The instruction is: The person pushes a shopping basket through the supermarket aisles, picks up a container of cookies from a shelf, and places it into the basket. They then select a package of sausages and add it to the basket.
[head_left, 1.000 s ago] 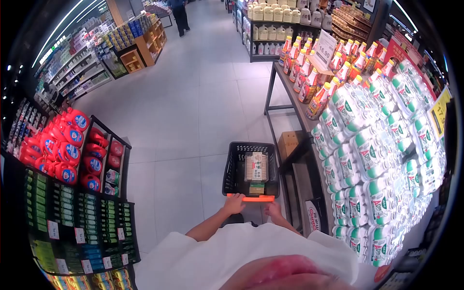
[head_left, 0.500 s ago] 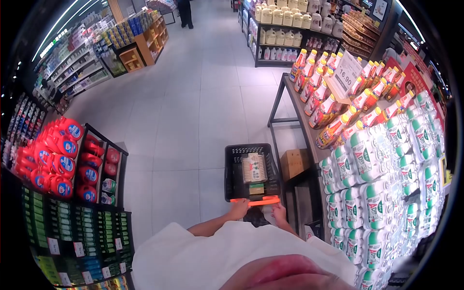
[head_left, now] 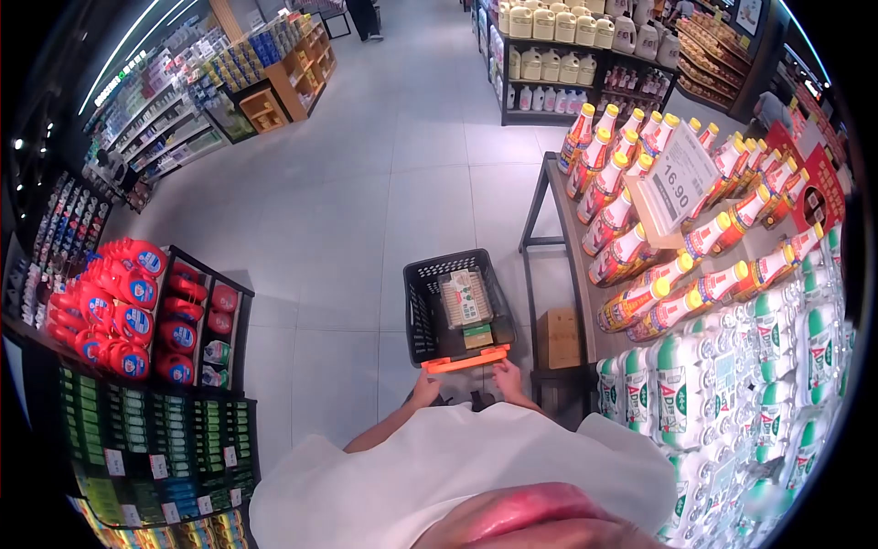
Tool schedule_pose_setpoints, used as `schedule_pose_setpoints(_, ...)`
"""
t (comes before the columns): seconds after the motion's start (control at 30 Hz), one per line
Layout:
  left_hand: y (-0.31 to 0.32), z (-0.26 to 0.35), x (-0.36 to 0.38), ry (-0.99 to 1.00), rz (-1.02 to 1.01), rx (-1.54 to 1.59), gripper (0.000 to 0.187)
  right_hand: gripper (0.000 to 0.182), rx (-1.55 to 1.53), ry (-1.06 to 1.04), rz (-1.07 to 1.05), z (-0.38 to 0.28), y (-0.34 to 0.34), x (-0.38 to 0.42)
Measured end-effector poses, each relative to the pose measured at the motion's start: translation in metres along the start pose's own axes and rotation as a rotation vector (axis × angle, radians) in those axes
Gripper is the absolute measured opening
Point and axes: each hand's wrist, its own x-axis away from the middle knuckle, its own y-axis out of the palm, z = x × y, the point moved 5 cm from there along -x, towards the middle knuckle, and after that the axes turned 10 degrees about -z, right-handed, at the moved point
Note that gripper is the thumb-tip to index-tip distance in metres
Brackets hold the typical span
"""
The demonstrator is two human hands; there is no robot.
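Note:
A black shopping basket (head_left: 418, 313) with perforated walls is in front of me, its orange handle (head_left: 465, 360) on the side closest to my body. The fingers of my left hand (head_left: 425, 389) are closed at the handle's left end. My right hand (head_left: 508, 378) grips close to its right end. Inside the basket lies a clear pack (head_left: 465, 298) with a pale label and beige striped contents. A small green and tan box (head_left: 477, 335) sits beside it, nearer the handle.
Right of the basket, a table (head_left: 585, 274) bears yellow-capped bottles (head_left: 615, 220) and a price sign (head_left: 675, 178). A cardboard box (head_left: 560, 339) is under it. White-green bottle packs (head_left: 681, 393) are stacked nearer me. Red jugs (head_left: 133, 288) fill a left-hand shelf. A person (head_left: 364, 18) stands far ahead.
The basket has shifted slightly left and turned a little in view, with both hands still at the handle. The bottle table and stacked packs appear closer on the right.

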Motion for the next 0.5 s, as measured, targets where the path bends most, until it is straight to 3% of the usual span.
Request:
schedule_pose_setpoints(0.07,0.004,0.054,0.012,-0.054,-0.009,0.268,0.053,0.04,0.005,-0.008,-0.008,-0.021,0.0,-0.02)
schedule_pose_setpoints(0.2,-0.002,0.097,-0.013,-0.27,-0.073,0.625,0.038,0.047,0.039,0.018,-0.03,-0.039,0.003,-0.067)
schedule_pose_setpoints(0.37,-0.027,0.098,-0.082,-0.305,0.033,0.831,0.027,0.053,0.168,0.091,0.02,-0.082,0.015,-0.112)
schedule_pose_setpoints(0.5,-0.064,0.137,-0.122,-0.306,0.108,0.763,0.026,0.056,0.703,-0.236,-0.011,-0.156,0.022,-0.147)
